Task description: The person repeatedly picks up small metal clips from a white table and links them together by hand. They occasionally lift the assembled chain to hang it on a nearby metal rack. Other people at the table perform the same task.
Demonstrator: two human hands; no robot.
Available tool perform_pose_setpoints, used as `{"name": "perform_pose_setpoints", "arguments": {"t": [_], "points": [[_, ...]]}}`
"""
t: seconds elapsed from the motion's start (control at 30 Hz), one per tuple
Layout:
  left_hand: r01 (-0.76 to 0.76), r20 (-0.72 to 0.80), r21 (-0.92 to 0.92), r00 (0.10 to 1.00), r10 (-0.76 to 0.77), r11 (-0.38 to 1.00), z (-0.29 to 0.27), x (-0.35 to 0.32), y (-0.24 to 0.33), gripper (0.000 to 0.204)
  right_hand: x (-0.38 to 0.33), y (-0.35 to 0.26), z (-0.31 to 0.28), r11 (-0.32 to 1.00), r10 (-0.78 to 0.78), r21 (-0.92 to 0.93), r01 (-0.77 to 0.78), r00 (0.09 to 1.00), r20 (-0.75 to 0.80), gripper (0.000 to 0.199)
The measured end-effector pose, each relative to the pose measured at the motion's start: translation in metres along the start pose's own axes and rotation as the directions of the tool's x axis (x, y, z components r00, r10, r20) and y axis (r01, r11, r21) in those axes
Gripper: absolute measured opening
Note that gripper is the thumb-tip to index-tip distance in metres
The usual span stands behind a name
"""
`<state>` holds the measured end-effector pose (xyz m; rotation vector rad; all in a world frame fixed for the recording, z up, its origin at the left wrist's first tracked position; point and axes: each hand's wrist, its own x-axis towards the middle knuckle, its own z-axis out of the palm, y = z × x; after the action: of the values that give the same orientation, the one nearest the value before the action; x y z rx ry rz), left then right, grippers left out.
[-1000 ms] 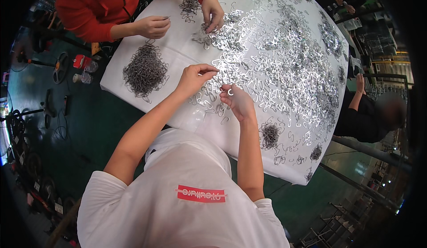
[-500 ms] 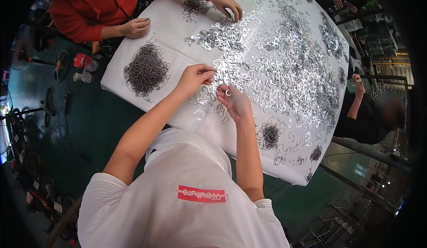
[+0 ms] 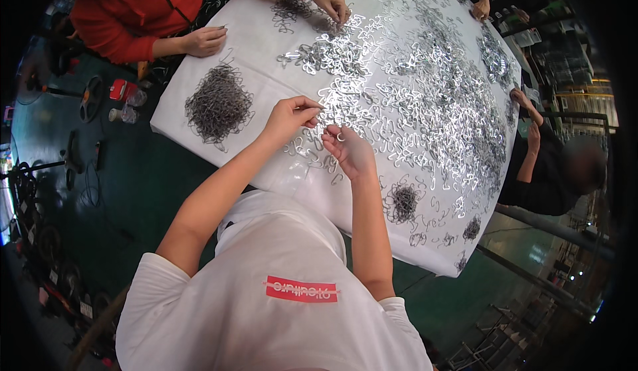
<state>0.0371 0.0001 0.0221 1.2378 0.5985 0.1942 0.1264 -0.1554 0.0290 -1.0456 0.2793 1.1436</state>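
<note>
Both my hands hover close together over the near edge of a wide spread of shiny, S-shaped metal hooks. My left hand has its thumb and forefinger pinched, palm down; whatever sits at the tips is lost in the glare. Just right of and below it, my right hand is turned palm up with curled fingers, and a small curved metal hook shows at its fingertips. Loose hooks lie around and beneath both hands. A dense, darker heap of hooks rests left of my left forearm.
The white-covered table carries smaller heaps of hooks near its right front. Across at the left, a person in red has one hand among the hooks. Two people in dark clothes are at the right edge. Bottles stand beyond the table's left side.
My hands have hardly moved. The hand of the person in red has shifted slightly left and down. Hands of the people at the right have come to the table edge.
</note>
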Motion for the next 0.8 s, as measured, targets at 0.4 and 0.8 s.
{"name": "perform_pose_setpoints", "arguments": {"t": [0.4, 0.8], "points": [[-0.309, 0.052, 0.359, 0.949, 0.312, 0.881, 0.009, -0.009, -0.003, 0.016, -0.003, -0.002, 0.007, 0.981, -0.15, -0.127, 0.144, 0.988, -0.041, 0.034], [-0.188, 0.093, 0.88, 0.969, 0.231, 0.436, -0.049, -0.048, -0.048, 0.016, -0.004, 0.032, -0.04, 0.437, -0.407, -0.859, 0.266, 0.91, 0.075, 0.041]]}}
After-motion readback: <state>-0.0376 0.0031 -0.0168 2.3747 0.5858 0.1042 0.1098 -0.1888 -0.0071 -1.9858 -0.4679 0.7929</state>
